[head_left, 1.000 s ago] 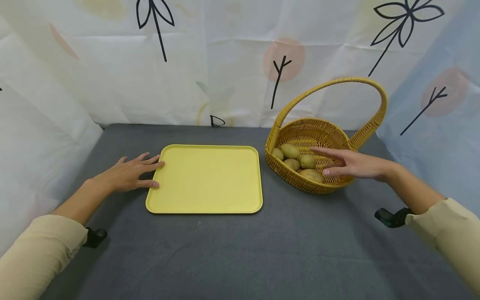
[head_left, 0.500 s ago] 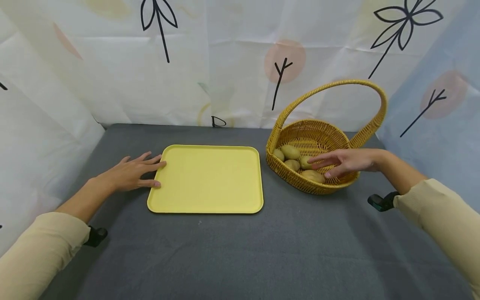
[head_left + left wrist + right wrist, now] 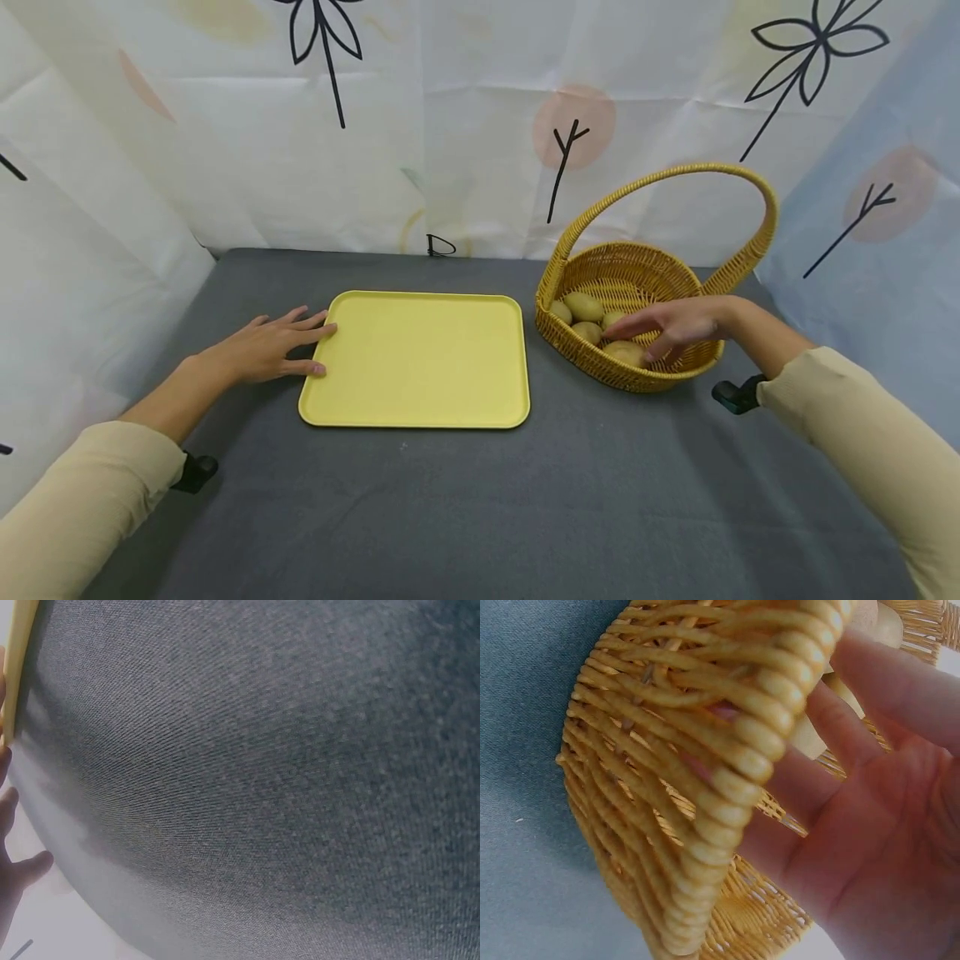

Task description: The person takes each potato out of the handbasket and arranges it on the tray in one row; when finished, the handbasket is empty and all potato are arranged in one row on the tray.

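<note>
In the head view my left hand point(image 3: 273, 346) rests with spread fingers on the left edge of a yellow tray point(image 3: 416, 358). Only some fingers of it and a strip of the tray's rim point(image 3: 19, 667) show in the left wrist view. My right hand point(image 3: 678, 325) reaches into a yellow wicker basket point(image 3: 630, 379). Its fingers and thumb lie over the front potato point(image 3: 624, 352), loosely bent and apart. The right wrist view shows the palm point(image 3: 885, 847) inside the basket wall point(image 3: 667, 750); the fingertips are partly hidden there. More potatoes point(image 3: 583, 307) lie on the basket's left side.
A tall arched handle point(image 3: 678, 171) rises over the basket. Dark grey cloth point(image 3: 450, 508) covers the table. White printed fabric point(image 3: 480, 125) hangs behind and at the left, with bluish fabric point(image 3: 885, 208) on the right.
My right hand has moved left and lower in the basket, and its fingers have bent down toward the front potato. The left hand keeps its place on the tray's edge.
</note>
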Demonstrator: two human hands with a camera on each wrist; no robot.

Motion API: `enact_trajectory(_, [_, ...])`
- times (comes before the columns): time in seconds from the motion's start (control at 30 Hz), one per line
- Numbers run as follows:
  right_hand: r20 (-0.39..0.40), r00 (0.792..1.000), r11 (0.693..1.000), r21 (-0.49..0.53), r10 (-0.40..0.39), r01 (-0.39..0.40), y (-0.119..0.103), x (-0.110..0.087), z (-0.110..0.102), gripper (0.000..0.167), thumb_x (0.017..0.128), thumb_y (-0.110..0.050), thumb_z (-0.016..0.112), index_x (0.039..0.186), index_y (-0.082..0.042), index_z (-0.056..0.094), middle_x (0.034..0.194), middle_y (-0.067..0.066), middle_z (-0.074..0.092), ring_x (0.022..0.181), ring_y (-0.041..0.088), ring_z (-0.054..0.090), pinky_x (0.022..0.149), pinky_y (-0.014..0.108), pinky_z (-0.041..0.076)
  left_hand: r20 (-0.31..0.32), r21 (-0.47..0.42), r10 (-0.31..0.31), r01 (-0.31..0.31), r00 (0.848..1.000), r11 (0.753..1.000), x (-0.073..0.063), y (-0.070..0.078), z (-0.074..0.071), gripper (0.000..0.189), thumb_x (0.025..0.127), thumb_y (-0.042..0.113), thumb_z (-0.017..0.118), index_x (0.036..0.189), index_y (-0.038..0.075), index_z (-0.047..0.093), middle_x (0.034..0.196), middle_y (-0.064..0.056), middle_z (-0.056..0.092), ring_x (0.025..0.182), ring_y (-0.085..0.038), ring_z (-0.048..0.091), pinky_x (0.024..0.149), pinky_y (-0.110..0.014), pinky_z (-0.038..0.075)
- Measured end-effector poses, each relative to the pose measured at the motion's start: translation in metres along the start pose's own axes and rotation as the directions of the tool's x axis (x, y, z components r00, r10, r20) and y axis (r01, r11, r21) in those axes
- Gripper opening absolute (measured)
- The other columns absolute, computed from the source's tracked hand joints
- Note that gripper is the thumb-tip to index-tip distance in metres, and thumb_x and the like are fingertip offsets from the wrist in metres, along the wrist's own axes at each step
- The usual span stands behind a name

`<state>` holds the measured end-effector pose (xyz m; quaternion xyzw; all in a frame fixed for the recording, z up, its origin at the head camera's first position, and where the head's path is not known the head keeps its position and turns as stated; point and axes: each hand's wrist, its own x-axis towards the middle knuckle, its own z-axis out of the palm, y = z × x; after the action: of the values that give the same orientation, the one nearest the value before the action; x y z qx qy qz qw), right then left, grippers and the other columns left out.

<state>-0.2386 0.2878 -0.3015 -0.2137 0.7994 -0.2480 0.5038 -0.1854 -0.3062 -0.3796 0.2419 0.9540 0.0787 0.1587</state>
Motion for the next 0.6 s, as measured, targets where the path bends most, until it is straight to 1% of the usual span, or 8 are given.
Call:
enact_trajectory(0.1, [-0.003, 1.0, 1.0, -0.028, -0.001, 0.001, -0.002, 0.002, -0.001, 0.07, 0.101, -0.019, 0.061, 0.159, -0.007, 0.024, 0.163, 0.023, 0.014, 0.148, 0.044, 0.015, 0.103, 0.049, 0.044, 0.005, -0.005, -0.006, 0.006, 1.0, 1.0, 0.0, 0.0, 0.0, 0.084, 0.091, 0.064, 0.057, 0.155, 0.014, 0.038, 0.162, -0.018, 0.024, 0.148, -0.046, 0.014, 0.105, -0.075, 0.011])
enact_trajectory(0.2, [-0.013, 1.0, 0.998, -0.056, 0.012, -0.012, -0.005, 0.003, -0.001, 0.07, 0.1, -0.022, 0.063, 0.158, -0.007, 0.027, 0.162, 0.024, 0.019, 0.147, 0.044, 0.019, 0.102, 0.05, 0.043, 0.007, -0.01, -0.01, 0.01, 1.0, 1.0, -0.001, 0.001, 0.0, 0.084, 0.091, 0.064, 0.057, 0.155, 0.013, 0.037, 0.162, -0.019, 0.023, 0.148, -0.047, 0.014, 0.105, -0.075, 0.011])
enact_trajectory(0.27, [-0.021, 1.0, 0.998, -0.054, 0.018, -0.019, -0.007, 0.005, -0.001, 0.07, 0.098, -0.022, 0.065, 0.156, -0.008, 0.03, 0.16, 0.025, 0.025, 0.142, 0.042, 0.031, 0.098, 0.049, 0.046, 0.009, -0.017, -0.016, 0.017, 1.0, 1.0, -0.001, 0.001, 0.0, 0.084, 0.091, 0.064, 0.057, 0.156, 0.013, 0.037, 0.163, -0.018, 0.022, 0.148, -0.046, 0.013, 0.106, -0.075, 0.01])
enact_trajectory(0.33, [-0.03, 0.999, 0.998, -0.049, 0.026, -0.028, -0.008, 0.008, -0.001, 0.067, 0.097, -0.022, 0.068, 0.154, -0.009, 0.034, 0.157, 0.024, 0.03, 0.13, 0.038, 0.043, 0.09, 0.047, 0.048, 0.005, -0.021, -0.02, 0.02, 1.0, 1.0, -0.001, 0.002, 0.0, 0.084, 0.092, 0.062, 0.058, 0.156, 0.013, 0.037, 0.163, -0.018, 0.022, 0.148, -0.046, 0.013, 0.106, -0.075, 0.009])
enact_trajectory(0.43, [-0.04, 0.999, 0.998, -0.05, 0.032, -0.034, -0.008, 0.01, -0.001, 0.065, 0.096, -0.021, 0.069, 0.15, -0.006, 0.037, 0.154, 0.025, 0.036, 0.123, 0.032, 0.048, 0.086, 0.044, 0.048, 0.006, -0.026, -0.027, 0.027, 1.0, 0.999, -0.002, 0.002, 0.0, 0.084, 0.092, 0.062, 0.059, 0.156, 0.013, 0.036, 0.163, -0.017, 0.021, 0.149, -0.045, 0.012, 0.106, -0.074, 0.009])
enact_trajectory(0.5, [-0.039, 0.999, 0.997, -0.069, 0.036, -0.039, -0.008, 0.011, -0.001, 0.065, 0.096, -0.022, 0.068, 0.15, -0.003, 0.037, 0.153, 0.026, 0.037, 0.127, 0.035, 0.048, 0.09, 0.045, 0.05, 0.004, -0.022, -0.023, 0.023, 1.0, 0.999, -0.002, 0.002, 0.0, 0.084, 0.092, 0.062, 0.059, 0.156, 0.013, 0.036, 0.163, -0.018, 0.022, 0.149, -0.045, 0.012, 0.106, -0.075, 0.01])
enact_trajectory(0.57, [-0.036, 0.999, 0.995, -0.094, 0.039, -0.042, -0.008, 0.011, 0.0, 0.067, 0.097, -0.022, 0.067, 0.151, 0.0, 0.035, 0.152, 0.028, 0.037, 0.134, 0.038, 0.043, 0.094, 0.045, 0.05, 0.005, -0.019, -0.02, 0.02, 1.0, 1.0, -0.001, 0.002, 0.0, 0.084, 0.092, 0.062, 0.058, 0.156, 0.013, 0.036, 0.163, -0.017, 0.021, 0.149, -0.045, 0.012, 0.106, -0.074, 0.01])
enact_trajectory(0.6, [-0.033, 0.999, 0.993, -0.11, 0.036, -0.039, -0.009, 0.011, 0.0, 0.067, 0.097, -0.022, 0.067, 0.152, 0.001, 0.035, 0.152, 0.028, 0.037, 0.135, 0.039, 0.043, 0.094, 0.046, 0.05, 0.004, -0.017, -0.016, 0.016, 1.0, 1.0, -0.001, 0.002, 0.0, 0.084, 0.092, 0.062, 0.058, 0.156, 0.012, 0.035, 0.163, -0.018, 0.022, 0.149, -0.045, 0.012, 0.106, -0.074, 0.011])
